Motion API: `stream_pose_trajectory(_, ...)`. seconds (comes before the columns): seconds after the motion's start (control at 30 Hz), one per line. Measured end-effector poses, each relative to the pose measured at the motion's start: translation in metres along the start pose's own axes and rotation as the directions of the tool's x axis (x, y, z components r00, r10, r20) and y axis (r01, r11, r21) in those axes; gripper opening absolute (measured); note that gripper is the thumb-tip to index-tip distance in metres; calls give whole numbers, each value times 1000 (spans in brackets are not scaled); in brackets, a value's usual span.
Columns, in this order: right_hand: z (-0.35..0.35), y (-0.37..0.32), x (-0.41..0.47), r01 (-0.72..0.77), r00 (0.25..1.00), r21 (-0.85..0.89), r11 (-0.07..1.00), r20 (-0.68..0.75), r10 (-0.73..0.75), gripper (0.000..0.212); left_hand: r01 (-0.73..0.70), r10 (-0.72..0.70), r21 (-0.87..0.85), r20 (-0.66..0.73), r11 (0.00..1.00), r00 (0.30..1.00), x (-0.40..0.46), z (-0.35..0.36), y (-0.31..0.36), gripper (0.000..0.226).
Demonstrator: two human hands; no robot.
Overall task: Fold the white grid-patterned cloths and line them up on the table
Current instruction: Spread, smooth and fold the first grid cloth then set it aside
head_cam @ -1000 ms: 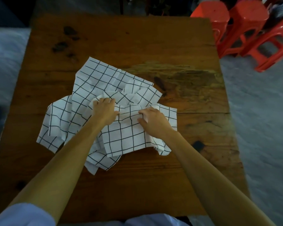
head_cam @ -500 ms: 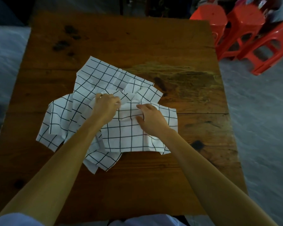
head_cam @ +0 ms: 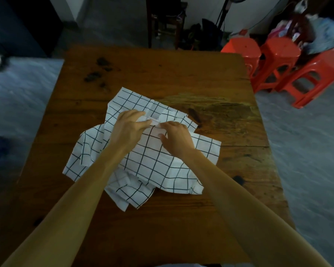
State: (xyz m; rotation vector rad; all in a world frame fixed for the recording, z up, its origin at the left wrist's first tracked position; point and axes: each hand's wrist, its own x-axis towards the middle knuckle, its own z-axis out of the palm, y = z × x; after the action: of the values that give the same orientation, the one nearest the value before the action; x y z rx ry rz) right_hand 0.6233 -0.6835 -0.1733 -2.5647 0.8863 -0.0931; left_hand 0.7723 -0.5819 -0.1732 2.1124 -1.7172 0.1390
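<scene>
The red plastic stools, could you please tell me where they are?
In the head view, the red plastic stools stand on the floor at upper right, beside the wooden table's far right corner.

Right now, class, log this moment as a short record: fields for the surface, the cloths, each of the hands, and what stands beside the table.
surface: wooden table, dark stains at the far left
cloths: white grid-patterned cloths, a crumpled overlapping heap, none folded or lined up
left hand: on the heap, fingertips pinching a cloth edge
right hand: on the heap, pinching the same edge beside the left hand
beside table: red plastic stools on the floor at the far right
</scene>
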Motion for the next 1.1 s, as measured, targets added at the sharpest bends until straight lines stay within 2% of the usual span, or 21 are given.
stream_pose_trajectory(0.1,-13,-7,-8,-11,997,60,998,-71,16,18,-25,22,-53,-70,998,997,3,-18,3,18)
stream_pose_trajectory(0.17,-28,-9,-12,-78,997,62,995,16,77,11,-65,60,-64,-89,996,994,9,-32,6,16)
stream_pose_trajectory(0.27,-50,-7,-19,-159,979,41,986,137,152,19,-93,84,-71,-131,993,988,19,-57,13,16)
stream_pose_trajectory(0.37,-74,1,-29,-226,960,34,974,177,217,12,-75,62,-79,-159,994,985,31,-83,18,16)
stream_pose_trajectory(0.47,-98,14,-36,-300,937,-23,954,178,299,25,-94,82,-59,-184,994,980,47,-103,21,16)
stream_pose_trajectory(0.53,-116,23,-38,-356,927,-38,934,111,358,27,-71,59,-59,-178,996,982,58,-113,23,17)
stream_pose_trajectory(0.6,-138,29,-36,-386,922,-56,921,-52,384,25,-37,19,-95,-184,995,983,69,-124,25,21)
stream_pose_trajectory(0.7,-177,31,-36,-400,872,-51,915,-328,363,22,-19,-21,-198,-197,980,980,88,-142,34,23)
stream_pose_trajectory(0.8,-215,33,-40,-374,811,-79,924,-511,285,19,-48,10,-212,-176,976,984,105,-154,49,23)
stream_pose_trajectory(0.97,-252,36,-63,-300,706,-98,949,-691,152,22,-83,17,-249,-255,965,967,106,-170,75,27)
stream_pose_trajectory(1.1,-257,42,-95,-182,645,-120,976,-764,26,17,-116,44,-220,-306,969,951,91,-180,100,27)
